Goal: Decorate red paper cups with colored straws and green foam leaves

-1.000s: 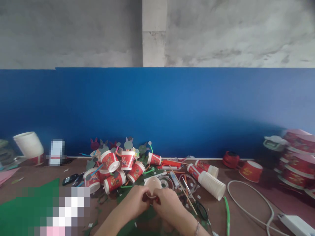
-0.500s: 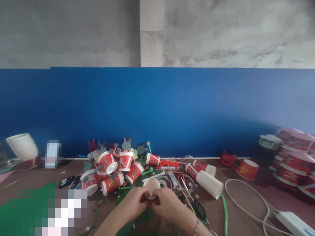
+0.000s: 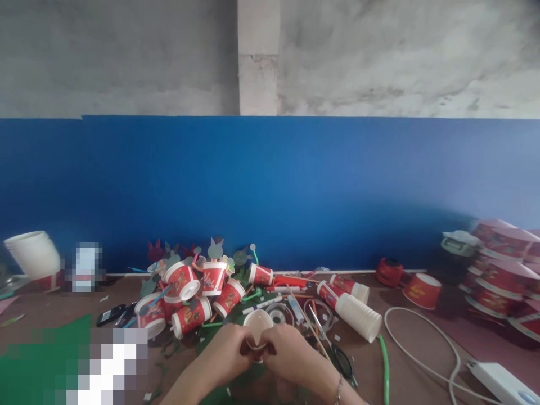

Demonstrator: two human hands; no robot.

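Between my two hands is a paper cup [image 3: 258, 322], its pale inside facing me and a bit of red outer wall showing below. My left hand [image 3: 236, 344] pinches the near rim on the left side. Close beside it, my right hand [image 3: 283, 346] grips the same rim on the right, thumb and fingers pressed together. What the fingertips do inside the cup is partly hidden. Just beyond the cup lie a roll of clear tape [image 3: 280, 315] and a marker [image 3: 262, 304]. Scissors [image 3: 341, 359] with dark handles rest right of my right hand.
Several red paper cups [image 3: 192, 316] with straws and cut-out animal heads are heaped at the left. A stack of nested cups [image 3: 358, 318] lies to the right. Farther right are a white cable [image 3: 422, 310], a power strip [image 3: 504, 382] and piled red containers [image 3: 502, 278]. Green paper [image 3: 46, 351] covers the left front.
Both hands stay on the cup's rim, which has tipped slightly so more of its red outside shows below. The whole view has shifted a little.
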